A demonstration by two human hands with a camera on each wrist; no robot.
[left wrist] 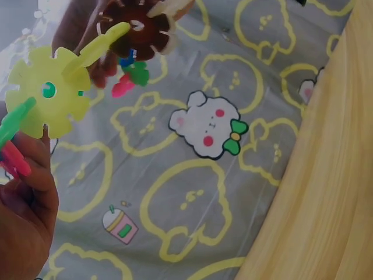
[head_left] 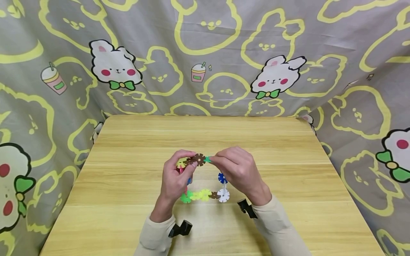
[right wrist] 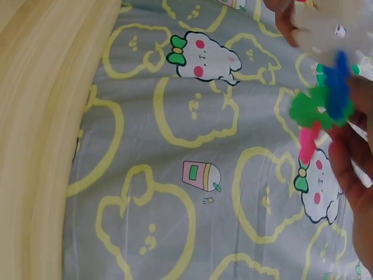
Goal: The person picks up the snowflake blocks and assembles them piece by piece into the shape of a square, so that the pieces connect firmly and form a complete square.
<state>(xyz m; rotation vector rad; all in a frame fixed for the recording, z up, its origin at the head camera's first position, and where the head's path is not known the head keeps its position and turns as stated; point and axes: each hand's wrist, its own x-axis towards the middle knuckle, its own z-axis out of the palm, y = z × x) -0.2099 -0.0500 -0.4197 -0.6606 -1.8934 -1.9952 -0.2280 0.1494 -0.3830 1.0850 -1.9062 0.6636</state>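
Observation:
Both hands hold a loop of notched plastic snowflake discs joined edge to edge. My left hand [head_left: 172, 177] grips the loop's upper left, fingers and thumb about a brown disc [head_left: 200, 159] and its neighbours. A yellow disc [left wrist: 49, 111] shows large in the left wrist view. My right hand [head_left: 241, 170] pinches a small green disc [head_left: 207, 159] that meets the brown one; whether they interlock I cannot tell. Below the hands run a bright green disc [head_left: 186, 197], a yellow-green disc [head_left: 205, 195], a white disc [head_left: 224, 195] and a blue disc [head_left: 221, 177]. Fingers hide parts of both sides.
The wooden table [head_left: 128, 142] lies beneath the hands, its far edge against a grey curtain [head_left: 221, 39] printed with yellow outlines and rabbits. Black mounts [head_left: 180, 228] sit by the wrists. Curtain also hangs along the left and right sides.

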